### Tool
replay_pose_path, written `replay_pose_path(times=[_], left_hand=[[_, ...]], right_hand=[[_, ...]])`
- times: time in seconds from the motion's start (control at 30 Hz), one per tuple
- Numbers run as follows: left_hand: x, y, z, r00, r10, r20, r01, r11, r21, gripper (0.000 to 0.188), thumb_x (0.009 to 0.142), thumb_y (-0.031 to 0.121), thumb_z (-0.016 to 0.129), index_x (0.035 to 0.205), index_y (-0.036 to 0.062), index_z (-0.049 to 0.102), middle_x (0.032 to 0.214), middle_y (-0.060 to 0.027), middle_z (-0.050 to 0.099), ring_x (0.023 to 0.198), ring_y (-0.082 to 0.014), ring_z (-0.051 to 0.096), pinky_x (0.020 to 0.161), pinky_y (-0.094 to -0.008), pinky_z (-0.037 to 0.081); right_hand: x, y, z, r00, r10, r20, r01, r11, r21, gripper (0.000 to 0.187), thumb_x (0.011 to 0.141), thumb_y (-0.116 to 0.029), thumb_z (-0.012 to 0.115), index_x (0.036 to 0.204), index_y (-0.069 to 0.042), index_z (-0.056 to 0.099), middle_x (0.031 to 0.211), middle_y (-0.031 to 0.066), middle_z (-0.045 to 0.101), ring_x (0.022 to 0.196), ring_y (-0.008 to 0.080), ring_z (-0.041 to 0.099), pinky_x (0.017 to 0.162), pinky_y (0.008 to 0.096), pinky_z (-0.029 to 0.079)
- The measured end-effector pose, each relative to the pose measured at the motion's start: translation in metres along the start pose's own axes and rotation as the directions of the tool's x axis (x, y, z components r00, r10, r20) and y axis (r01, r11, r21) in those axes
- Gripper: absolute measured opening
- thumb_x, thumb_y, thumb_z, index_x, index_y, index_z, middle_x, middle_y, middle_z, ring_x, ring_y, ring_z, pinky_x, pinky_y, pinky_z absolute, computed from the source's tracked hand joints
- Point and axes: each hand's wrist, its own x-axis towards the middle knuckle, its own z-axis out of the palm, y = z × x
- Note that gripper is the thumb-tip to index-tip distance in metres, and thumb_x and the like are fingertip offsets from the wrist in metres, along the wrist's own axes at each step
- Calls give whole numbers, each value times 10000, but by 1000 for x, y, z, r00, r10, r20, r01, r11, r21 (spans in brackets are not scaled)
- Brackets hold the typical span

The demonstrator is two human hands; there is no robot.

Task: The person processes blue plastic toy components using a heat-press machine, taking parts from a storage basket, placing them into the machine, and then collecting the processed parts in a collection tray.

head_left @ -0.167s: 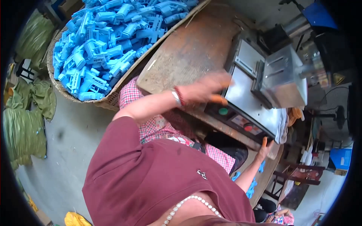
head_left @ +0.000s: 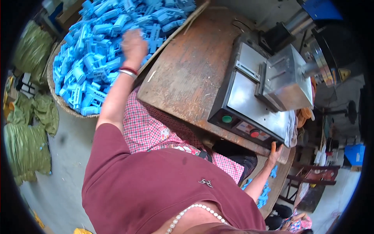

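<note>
Over the heap of blue plastic toy guns (head_left: 89, 58), my left hand (head_left: 134, 47) reaches in with its back turned up. Its fingers are blurred and partly hidden, so whether they hold a toy gun cannot be told. My right hand (head_left: 274, 155) rests at the near right corner of a dark, metal-topped machine (head_left: 253, 91), fingers stretched out, with orange covering on a fingertip. The machine carries a green button (head_left: 226, 118) and a red button (head_left: 254, 133) on its front. A boxy metal head (head_left: 290, 84) stands over its plate.
A large woven basket (head_left: 62, 104) holds the heap, beside the worn wooden table (head_left: 179, 74). More blue toy pieces (head_left: 264, 195) lie beyond my right forearm. Green sacks (head_left: 29, 150) stand at the left. A cloth (head_left: 291, 128) hangs by the machine. Another person (head_left: 294, 224) sits at lower right.
My left hand has swung from beside the machine's plate leftward and away to the basket heap. My right hand stays at the machine's corner.
</note>
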Motion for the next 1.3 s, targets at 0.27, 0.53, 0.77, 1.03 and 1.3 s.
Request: replay_pose_path(times=[0.27, 0.53, 0.77, 1.03, 1.3], left_hand=[[-6, -1, -11, 960, -6, 280, 82, 962, -260, 353, 914, 251, 588, 1183, 22, 600, 1014, -238, 652, 895, -386, 631, 753, -458, 503], [-88, 255, -148, 846, 517, 129, -144, 454, -879, 389, 895, 117, 639, 1267, 29, 567, 1228, -215, 545, 1091, -376, 555, 918, -426, 463], [-91, 245, -153, 884, 418, 208, -5, 454, -891, 408, 892, 83, 639, 1284, 14, 549, 1286, -218, 524, 1145, -383, 535, 961, -414, 446], [-56, 305, -118, 933, 359, -29, -216, 495, -842, 392, 892, 111, 643, 1268, 22, 575, 1298, -195, 542, 1156, -362, 534, 975, -413, 436], [-45, 401, -118, 833, 552, 25, -377, 602, -704, 263, 888, 166, 598, 1124, 62, 651, 1097, -123, 650, 972, -319, 589, 825, -408, 449]], right_hand=[[3, -114, 69, 914, -396, -87, 354, 885, -302, 497, 941, -159, 626, 1371, 24, 456, 1378, 145, 497, 1316, 233, 417, 1109, 333, 277], [93, -108, 126, 817, -498, 290, 542, 835, -91, 265, 947, -166, 571, 1175, -38, 609, 1194, 125, 613, 1204, 283, 512, 1100, 357, 309], [116, -120, 161, 766, -623, 159, 642, 730, -234, 177, 836, -130, 688, 1007, -102, 651, 1040, 96, 649, 1022, 333, 564, 973, 466, 410], [114, -143, 172, 584, -811, -38, 752, 558, -352, 182, 788, -99, 685, 948, -26, 640, 940, 139, 644, 912, 354, 607, 792, 436, 474], [-34, -172, -65, 556, -766, -322, 329, 559, -761, 389, 873, -35, 651, 1251, -18, 558, 1214, 131, 561, 1163, 258, 517, 1020, 375, 397]])
